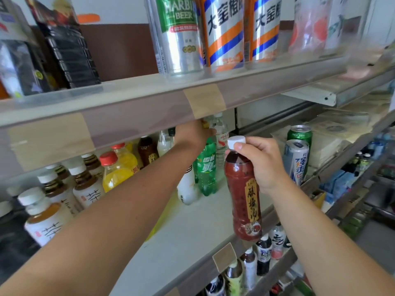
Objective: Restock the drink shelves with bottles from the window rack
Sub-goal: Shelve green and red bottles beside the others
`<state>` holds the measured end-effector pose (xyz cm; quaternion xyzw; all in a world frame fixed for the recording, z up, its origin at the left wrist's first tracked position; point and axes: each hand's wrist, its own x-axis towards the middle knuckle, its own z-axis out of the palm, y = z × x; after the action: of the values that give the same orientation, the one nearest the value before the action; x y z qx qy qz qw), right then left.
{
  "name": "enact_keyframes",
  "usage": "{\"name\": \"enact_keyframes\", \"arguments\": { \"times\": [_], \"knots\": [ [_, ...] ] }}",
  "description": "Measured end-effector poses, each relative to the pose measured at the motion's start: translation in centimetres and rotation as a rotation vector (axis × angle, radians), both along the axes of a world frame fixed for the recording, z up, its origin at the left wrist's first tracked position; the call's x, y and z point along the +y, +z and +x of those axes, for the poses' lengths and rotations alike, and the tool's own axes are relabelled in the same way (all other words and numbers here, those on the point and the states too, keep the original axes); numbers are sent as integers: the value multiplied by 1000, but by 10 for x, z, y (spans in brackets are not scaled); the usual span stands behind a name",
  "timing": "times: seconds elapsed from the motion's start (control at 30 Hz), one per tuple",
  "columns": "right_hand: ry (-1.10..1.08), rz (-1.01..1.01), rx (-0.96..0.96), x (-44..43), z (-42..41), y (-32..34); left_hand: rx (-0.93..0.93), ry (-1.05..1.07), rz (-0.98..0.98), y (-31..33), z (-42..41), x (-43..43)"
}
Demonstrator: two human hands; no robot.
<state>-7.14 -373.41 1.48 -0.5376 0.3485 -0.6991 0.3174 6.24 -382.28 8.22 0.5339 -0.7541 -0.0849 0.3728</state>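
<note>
Head view: the middle shelf (188,236) is a pale board that runs from lower left up toward the right. The right hand (259,161) grips the red-brown bottle (243,195) at its neck, with thumb and fingers curled just under the white cap (236,142). The bottle hangs upright over the shelf's front edge, its base level with the front lip and off the board.

The left hand (192,135) is stretched toward the back of the shelf, close beneath the upper rail (128,110), which leaves little headroom. Its fingers curl over the top of the green bottle (206,167), which stands on the board at about mid-depth with its cap hidden by the hand. A white bottle (187,189) stands just beside the green one on its left, partly behind the left forearm. A clear water bottle (221,139) stands further back on the shelf.

Tea bottles (85,189) with white caps and yellow juice bottles (115,167) crowd the shelf's left end in rows. At its right end a silver-blue can (296,161) and a green can (299,133) stand near the front edge. Between these two groups a bare stretch of board lies open, from the green bottle forward to the front lip.
</note>
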Motion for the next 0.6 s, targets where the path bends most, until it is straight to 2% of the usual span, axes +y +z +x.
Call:
{"name": "enact_keyframes", "arguments": {
  "times": [0.2, 0.3, 0.4, 0.47, 0.6],
  "knots": [
    [19, -21, -11, 0, 5, 4, -240, 83, -46, 0, -5, 0],
    [3, -37, 3, 2, 7, 8, -262, 64, -69, -1, -6, 9],
    [-10, -48, 14, 2, 11, 12, -213, 22, -197, -4, 4, 29],
    [0, -49, 27, 1, 17, 16, -115, -27, -280, -6, 18, 48],
    [24, -52, 65, -2, 39, 26, 97, -133, -268, -4, 51, 80]
  ]
}}
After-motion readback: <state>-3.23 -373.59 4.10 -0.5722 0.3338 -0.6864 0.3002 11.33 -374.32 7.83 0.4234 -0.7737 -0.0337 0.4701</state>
